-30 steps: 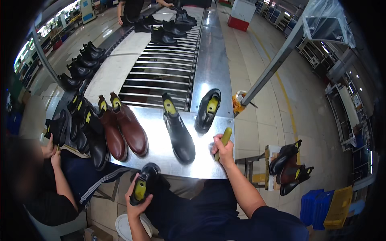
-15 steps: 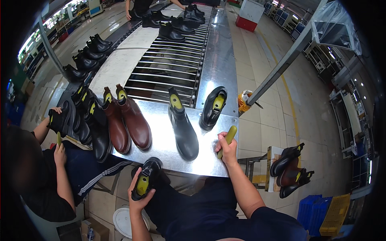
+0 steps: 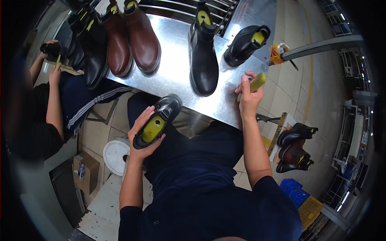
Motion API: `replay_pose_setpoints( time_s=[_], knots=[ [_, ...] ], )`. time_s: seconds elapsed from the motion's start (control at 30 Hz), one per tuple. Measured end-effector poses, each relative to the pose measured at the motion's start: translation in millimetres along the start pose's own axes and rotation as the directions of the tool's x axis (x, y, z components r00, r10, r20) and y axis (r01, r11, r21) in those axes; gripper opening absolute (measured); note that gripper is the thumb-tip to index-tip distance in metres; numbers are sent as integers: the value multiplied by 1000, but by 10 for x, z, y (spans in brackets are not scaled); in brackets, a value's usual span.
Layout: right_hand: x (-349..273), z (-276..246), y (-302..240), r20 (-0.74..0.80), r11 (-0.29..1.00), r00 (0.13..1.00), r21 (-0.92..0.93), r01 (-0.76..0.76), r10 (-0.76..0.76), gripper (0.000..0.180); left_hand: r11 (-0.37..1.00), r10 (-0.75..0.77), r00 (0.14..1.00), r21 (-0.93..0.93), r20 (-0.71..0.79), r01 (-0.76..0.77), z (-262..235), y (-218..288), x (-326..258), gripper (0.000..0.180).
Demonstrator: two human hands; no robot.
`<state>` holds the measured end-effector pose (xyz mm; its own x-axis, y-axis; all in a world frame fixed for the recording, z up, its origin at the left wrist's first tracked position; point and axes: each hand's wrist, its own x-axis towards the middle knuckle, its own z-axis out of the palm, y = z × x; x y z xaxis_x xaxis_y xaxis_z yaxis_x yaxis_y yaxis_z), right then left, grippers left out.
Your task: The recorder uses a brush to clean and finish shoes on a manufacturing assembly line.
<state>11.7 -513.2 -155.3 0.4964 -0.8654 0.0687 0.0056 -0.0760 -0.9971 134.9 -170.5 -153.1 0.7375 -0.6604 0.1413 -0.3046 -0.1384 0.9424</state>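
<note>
Nearest me, left of centre, the left grip (image 3: 139, 152) grasps a black boot (image 3: 164, 112), fingers along one side and thumb on the other, its mouth facing up and its toe pointing forward, just beside the front edge of the counter (image 3: 173, 48); whether they touch I cannot tell. Lower down to the left I see a round white pail (image 3: 114, 154). Over the counter's right corner, the right grip (image 3: 250, 98) clasps an olive-green stick (image 3: 258, 82), partly hidden by the fingers. I judge the step in hand to be holding this one boot, mouth up, with the stick apart from it; bringing the two together would call for a firm left hold and a path around the counter's edge, which I reckon is the nearest obstacle. Farther in, an upright black boot (image 3: 203, 60) and a shorter-looking one (image 3: 243, 48) stand ahead of the right grip, with two brown boots (image 3: 142, 44) to the left. Past these, a co-worker's hand (image 3: 55, 74) sits at far left, while a low stand (image 3: 280, 127) bearing more boots (image 3: 296, 134) and a metal pole (image 3: 321, 48) occupy the right.
</note>
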Motion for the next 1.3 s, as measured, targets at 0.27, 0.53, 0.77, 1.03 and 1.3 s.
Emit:
replay_pose_setpoints(
  time_s=[0.27,0.53,0.77,1.03,1.3],
  knots=[
    [-345,670,-628,262,901,965,423,-92,-25,26,977,108,992,193,-72,-93,228,-11,-52,73],
    [-199,1388,-371,371,611,921,705,-360,114,20,866,349,935,358,69,-349,182,-112,2,68],
    [-214,1525,-149,486,554,866,690,-466,122,21,876,356,934,348,-5,-332,152,-235,48,63],
    [-423,1667,-98,430,612,893,674,-415,132,18,965,246,968,109,-53,-239,137,-105,43,71],
    [-280,1725,-231,437,558,885,700,-446,160,20,863,-321,920,-470,-227,185,241,-54,-149,62]
  ],
)
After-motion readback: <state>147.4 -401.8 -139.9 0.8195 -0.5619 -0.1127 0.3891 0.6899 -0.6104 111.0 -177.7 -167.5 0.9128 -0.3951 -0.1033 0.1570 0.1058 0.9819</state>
